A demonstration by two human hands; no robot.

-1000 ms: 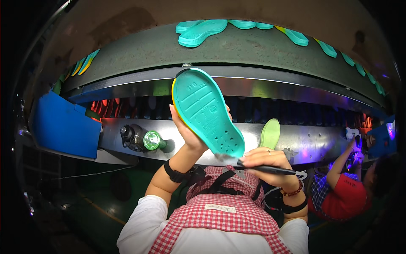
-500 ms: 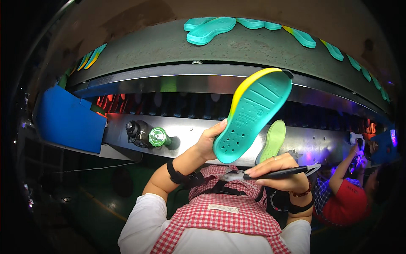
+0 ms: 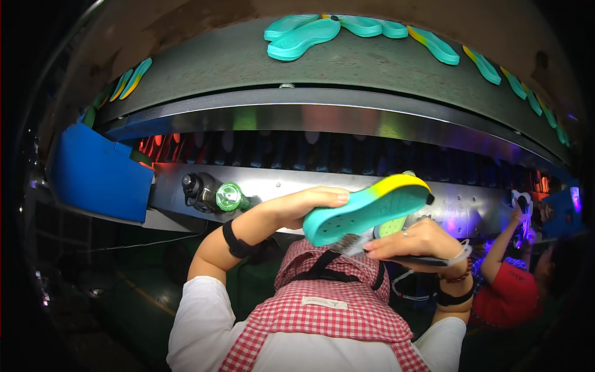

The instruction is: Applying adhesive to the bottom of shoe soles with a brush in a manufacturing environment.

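Turquoise sole (image 3: 356, 217), pinched by left fingers (image 3: 331, 197), tilts beside right fingers (image 3: 383, 248) pinching a brush (image 3: 353, 245).

Left hand (image 3: 300, 208) clasped, left forearm (image 3: 259, 223) slanting inward; right hand (image 3: 427, 240) slightly lower, curled and pointing leftward, right forearm (image 3: 456, 287) steeply raised.

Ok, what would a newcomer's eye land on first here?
Probably the yellow-edged turquoise sole near the centre, held in the left hand. Just below it, the right hand holds a brush. Similar soles lie on the grey-green surface across the top.
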